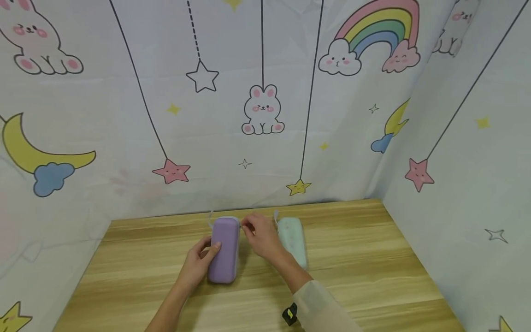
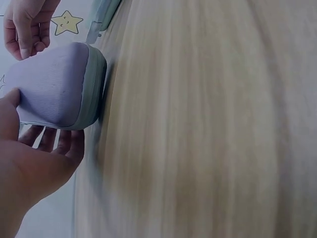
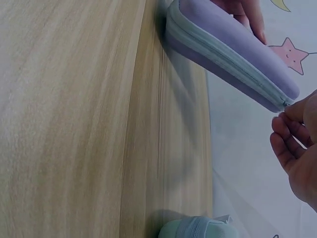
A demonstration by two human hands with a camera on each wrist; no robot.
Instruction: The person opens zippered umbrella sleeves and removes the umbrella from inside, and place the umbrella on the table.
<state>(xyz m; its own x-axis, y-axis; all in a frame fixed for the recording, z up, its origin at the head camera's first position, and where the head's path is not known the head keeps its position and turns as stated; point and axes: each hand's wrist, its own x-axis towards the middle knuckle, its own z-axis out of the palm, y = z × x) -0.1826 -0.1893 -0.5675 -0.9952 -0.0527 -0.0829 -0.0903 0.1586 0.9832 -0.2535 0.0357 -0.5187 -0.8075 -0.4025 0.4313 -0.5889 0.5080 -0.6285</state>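
A purple zippered pencil case (image 1: 224, 251) with a pale zip band (image 3: 223, 54) is tilted up off the wooden table. My left hand (image 1: 198, 263) grips it by its left side, thumb on the front and fingers behind, as the left wrist view (image 2: 44, 163) also shows. At the case's upper right corner, my right hand (image 1: 262, 235) pinches the small zip pull (image 3: 285, 104) between thumb and forefinger. The zip looks closed along the side seen in the right wrist view. Just right of that hand lies a mint green pencil case (image 1: 292, 242), partly behind the right forearm.
The wooden table (image 1: 365, 267) meets a white cloth backdrop (image 1: 224, 138) printed with rabbits and stars at its back edge. Another cloth side (image 1: 464, 193) stands at the right. A wrist strap with a black device (image 1: 290, 314) shows by the right sleeve.
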